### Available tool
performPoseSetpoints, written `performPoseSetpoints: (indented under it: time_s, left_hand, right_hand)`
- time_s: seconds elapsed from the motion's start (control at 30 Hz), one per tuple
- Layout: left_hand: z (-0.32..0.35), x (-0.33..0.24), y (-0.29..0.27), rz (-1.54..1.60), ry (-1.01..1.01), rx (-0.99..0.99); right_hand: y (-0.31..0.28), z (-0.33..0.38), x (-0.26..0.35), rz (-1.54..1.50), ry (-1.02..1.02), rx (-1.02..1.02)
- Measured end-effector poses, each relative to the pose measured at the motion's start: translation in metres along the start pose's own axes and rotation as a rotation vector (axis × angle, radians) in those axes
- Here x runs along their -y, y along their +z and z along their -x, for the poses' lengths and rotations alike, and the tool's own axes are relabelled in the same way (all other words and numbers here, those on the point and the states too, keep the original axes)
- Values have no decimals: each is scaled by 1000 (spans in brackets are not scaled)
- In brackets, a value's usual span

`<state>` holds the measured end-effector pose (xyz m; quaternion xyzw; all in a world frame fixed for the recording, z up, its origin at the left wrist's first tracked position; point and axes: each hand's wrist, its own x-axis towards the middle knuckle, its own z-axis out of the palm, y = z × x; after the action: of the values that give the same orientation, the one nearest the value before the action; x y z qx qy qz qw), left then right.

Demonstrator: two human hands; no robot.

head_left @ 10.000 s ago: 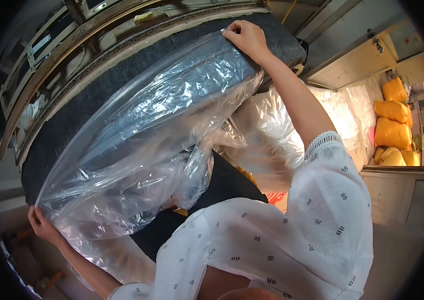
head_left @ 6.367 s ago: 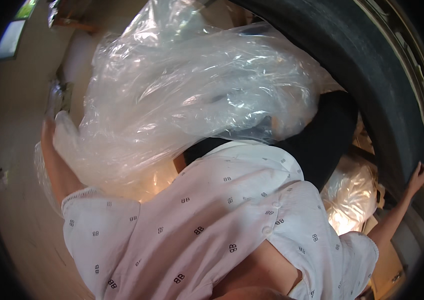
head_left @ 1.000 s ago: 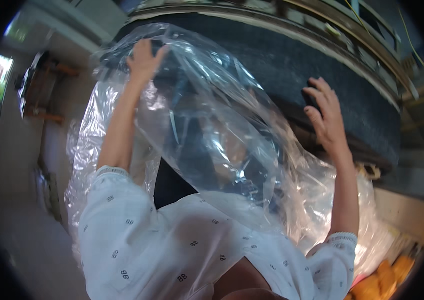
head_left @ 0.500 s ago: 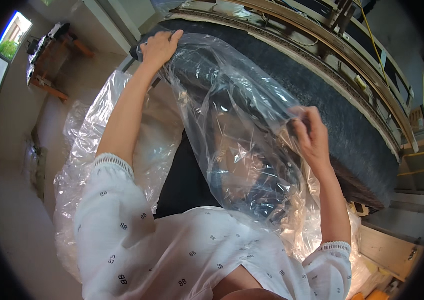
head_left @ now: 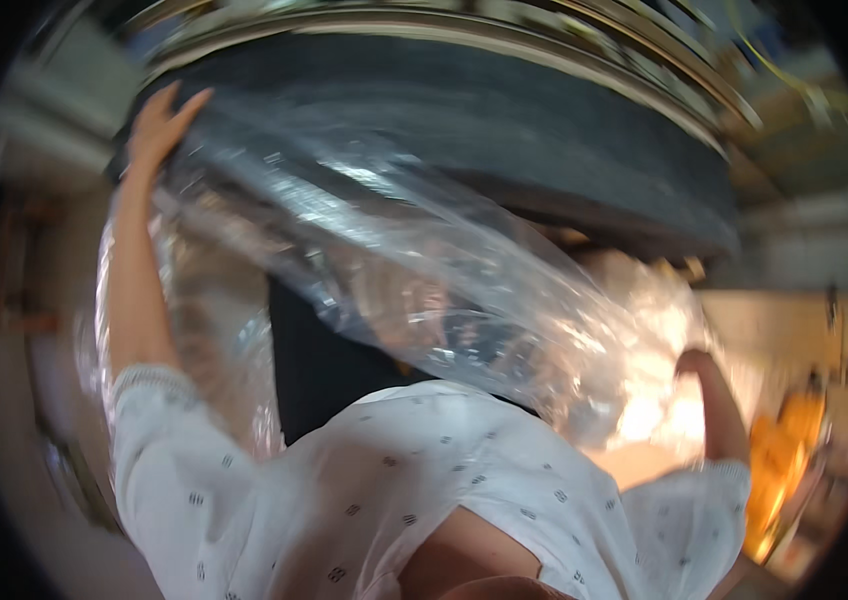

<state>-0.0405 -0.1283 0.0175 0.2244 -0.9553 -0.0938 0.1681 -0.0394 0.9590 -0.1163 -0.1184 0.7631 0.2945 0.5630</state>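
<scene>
A long strip of clear plastic film (head_left: 364, 235) runs slantwise from the dark padded surface (head_left: 424, 110) at upper left toward a bright crumpled heap at lower right. My left hand (head_left: 157, 128) is on the left end of the padding where the film meets it. Its thumb and fingers are stretched apart. At far right, my right hand (head_left: 692, 364) is bent down at the crumpled plastic (head_left: 659, 410). Glare and motion blur hide its fingers, so whether it grips the film does not show.
Wooden and metal rails (head_left: 584, 25) run along the far side of the padding. To the right stand a pale wooden panel (head_left: 784, 325) and a yellow-orange object (head_left: 784, 455), blurred. Dark trousers (head_left: 319, 365) show beneath the film. More loose plastic hangs by my left arm.
My right hand has moved from the padding's near edge down and right to the crumpled plastic. The film now lies in a longer slanting strip. My view has turned rightward; left fingers have spread.
</scene>
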Motion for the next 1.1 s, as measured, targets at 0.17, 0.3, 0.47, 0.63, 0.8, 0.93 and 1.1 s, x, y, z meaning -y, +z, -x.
performPoseSetpoints:
  time_s: [0.17, 0.3, 0.47, 0.63, 0.8, 0.93, 1.1]
  left_hand:
    - [7, 40, -26, -335, -135, 85]
    - [6, 9, 0, -330, -161, 85]
    - [36, 23, -12, -349, -200, 120]
    - [23, 63, -19, -325, -208, 139]
    - [22, 53, -7, -391, -148, 105]
    - [20, -51, 0, -59, -181, -34]
    - [13, -58, 27, -226, -262, -120]
  right_hand:
    - [-196, 126, -53, -155, 834, -1046]
    - [-283, 229, -102, -1506, -56, -2291]
    - [-351, 214, 47, -690, 77, -2096]
    - [-345, 126, 52, -566, 30, -1632]
    - [-367, 87, 51, -973, 160, -1621]
    - [-345, 64, -6, -1052, 170, -1341]
    - [-359, 114, 46, -411, 186, -2006]
